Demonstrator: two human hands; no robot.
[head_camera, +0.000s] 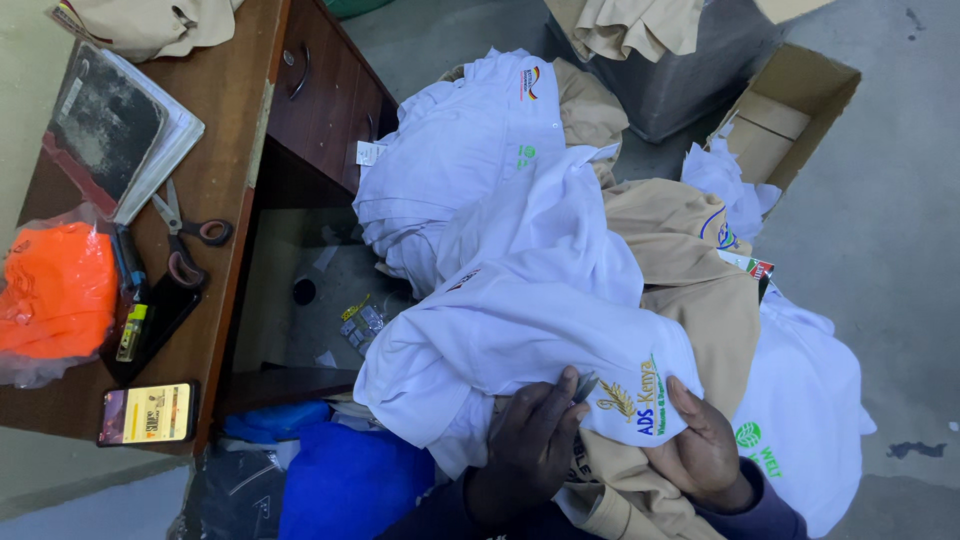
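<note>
A great heap of white and tan garments (560, 190) filled the middle of the floor, spilling from the wooden desk (225, 170) on one side almost to the open cardboard box (790, 105) on the other. Bare grey concrete lay free only beyond the box and along the far edge; between the desk's drawers and the heap there was just a narrow, littered gap.

On top, nearest the person, lay a white shirt (520, 330) with a stitched emblem, draped over a tan one. The left hand (530, 445) came up from below, palm down on the cloth, fingers curled and pinching a small grey metal tool (586, 386) against the fabric just beside the emblem. The right hand (705, 445) cupped the shirt's lower edge from the other side, thumb pressed on top, fingers folded under and hidden. Both wrists were bent inward, the emblem stretched between them.

On the desk sat an orange bundle in clear plastic (55, 295), a worn notebook (110, 130), scissors (185, 245) and a phone (150, 412) near the edge.
</note>
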